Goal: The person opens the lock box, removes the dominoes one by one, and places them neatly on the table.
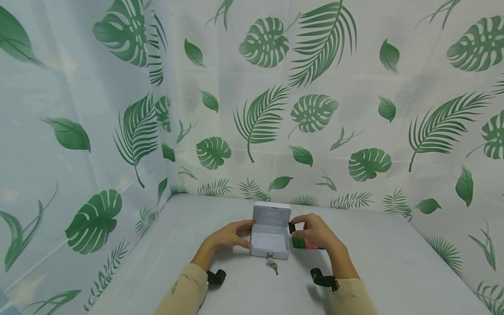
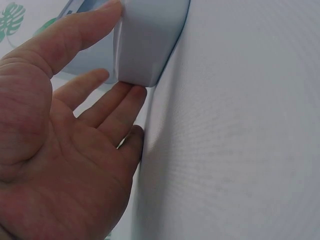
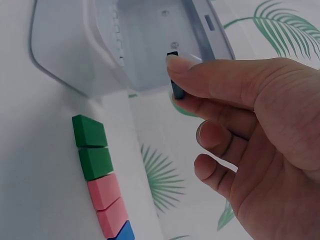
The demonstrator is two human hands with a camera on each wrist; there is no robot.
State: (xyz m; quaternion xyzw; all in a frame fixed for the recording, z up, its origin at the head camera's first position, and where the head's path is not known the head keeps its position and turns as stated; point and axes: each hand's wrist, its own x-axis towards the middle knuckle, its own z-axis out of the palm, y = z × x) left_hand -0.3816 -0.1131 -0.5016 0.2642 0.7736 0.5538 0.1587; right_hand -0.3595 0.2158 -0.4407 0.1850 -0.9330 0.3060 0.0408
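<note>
A pale metal cash box [image 1: 257,253] stands on the table with its lid [image 1: 271,216] raised, and its inside looks bare. A bunch of keys [image 1: 272,264] hangs from the lock at its front. My left hand [image 1: 227,236] rests against the box's left side; in the left wrist view the thumb lies along an edge and the fingertips touch the wall. Between thumb and finger, my right hand [image 3: 265,115] pinches a small dark block [image 3: 177,90], held up near the box's right side.
Right of the box a row of small blocks lies on the white table [image 1: 393,262]: two green blocks [image 3: 95,162], two pink blocks [image 3: 105,191] and a blue block [image 3: 126,232] cut off by the frame. A leaf-print curtain [image 1: 267,170] hangs behind and at the left.
</note>
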